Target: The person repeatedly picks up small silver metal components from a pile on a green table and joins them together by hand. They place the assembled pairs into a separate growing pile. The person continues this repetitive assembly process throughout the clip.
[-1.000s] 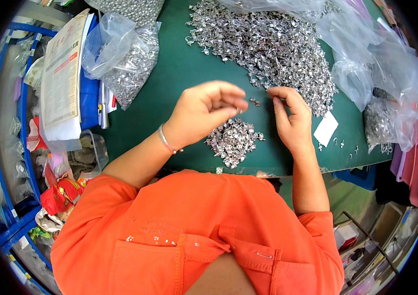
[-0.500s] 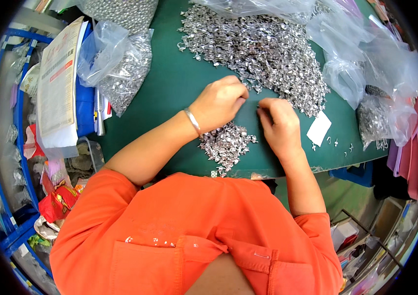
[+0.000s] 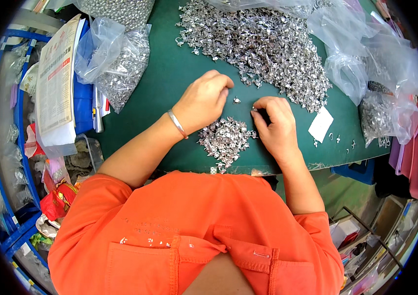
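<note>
Likely sorting metal parts (image 3: pixel 268 49). Curling left hand (image 3: pixel 200 102) and right hand (image 3: pixel 276 122); cannot tell if grasping anything. With loose part (image 3: pixel 237 100) between them, beyond small pile (image 3: pixel 226 140). Next, probably needing fine fingertip pinch.

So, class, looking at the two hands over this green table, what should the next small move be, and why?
Probably the left hand should slide the loose silvery metal bit toward the small metal pile: it lies alone on the green tabletop between the hands, apart from both that pile and the large heap.
</note>
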Demonstrator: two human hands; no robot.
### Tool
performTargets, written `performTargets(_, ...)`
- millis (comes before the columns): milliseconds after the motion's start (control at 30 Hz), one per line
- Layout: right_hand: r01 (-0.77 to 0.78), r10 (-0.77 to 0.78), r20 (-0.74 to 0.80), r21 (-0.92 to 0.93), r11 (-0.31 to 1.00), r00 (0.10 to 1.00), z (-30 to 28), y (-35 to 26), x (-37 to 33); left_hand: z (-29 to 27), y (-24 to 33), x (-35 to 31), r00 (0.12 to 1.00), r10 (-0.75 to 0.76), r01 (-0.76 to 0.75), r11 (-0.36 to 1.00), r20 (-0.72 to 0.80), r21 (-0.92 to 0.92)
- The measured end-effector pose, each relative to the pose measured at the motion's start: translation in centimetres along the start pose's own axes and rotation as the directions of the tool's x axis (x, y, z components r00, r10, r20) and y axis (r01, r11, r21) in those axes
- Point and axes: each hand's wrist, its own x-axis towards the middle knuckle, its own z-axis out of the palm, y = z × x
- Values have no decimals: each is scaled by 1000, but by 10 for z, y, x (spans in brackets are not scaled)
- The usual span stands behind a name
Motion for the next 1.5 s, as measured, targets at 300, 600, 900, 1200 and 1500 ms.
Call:
performTargets(300,-23,-15,188,197,980,982,-9,-6,-1,11,7,0,994,86,-89,995,66,39)
performTargets(600,-2,-11,138,96,995,990,-8,-8,-4,2,8,-3,997,72,-66,988,41,-138)
performTargets(900,162,-177,121,119,979,977,-11,-7,11,-40,13,-3,848,34,203,900,529,-385)
performTargets(1200,-44,42,19,101,994,999,-13,10,25,-11,-4,9,997,-19,28,991,77,-127)
performTargets(1500,-22,22,-3,98,995,1000,9,3,29,7,-4,15,998,52,-50,995,23,-89)
